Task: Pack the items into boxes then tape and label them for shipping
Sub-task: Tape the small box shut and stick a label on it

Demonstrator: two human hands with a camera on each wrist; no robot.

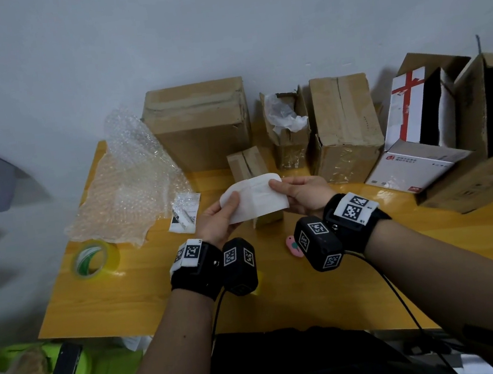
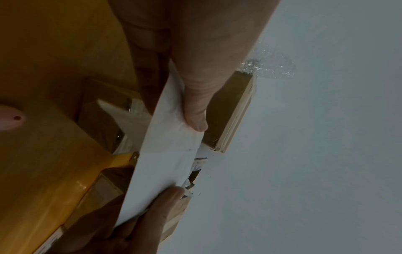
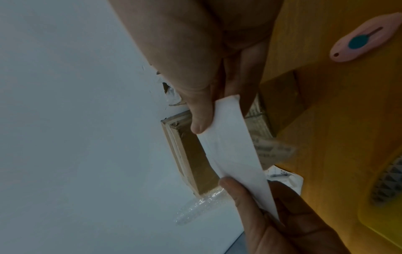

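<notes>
- Tabletop (image 1: 165, 293): under both hands.
- Small box (image 1: 247, 163): just beyond the hands, taped.
- Label (image 1: 256, 199): held above the tabletop; thin, limp, likely sticky-backed, best kept by its ends.
- Left hand (image 1: 219, 218), right hand (image 1: 300, 192): each pinches 1 end.

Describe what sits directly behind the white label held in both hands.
A small taped cardboard box stands behind the white label; its top shows, its lower front is covered.

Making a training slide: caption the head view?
Both hands, left and right, pinch a white paper label above the yellow wooden table.
</notes>
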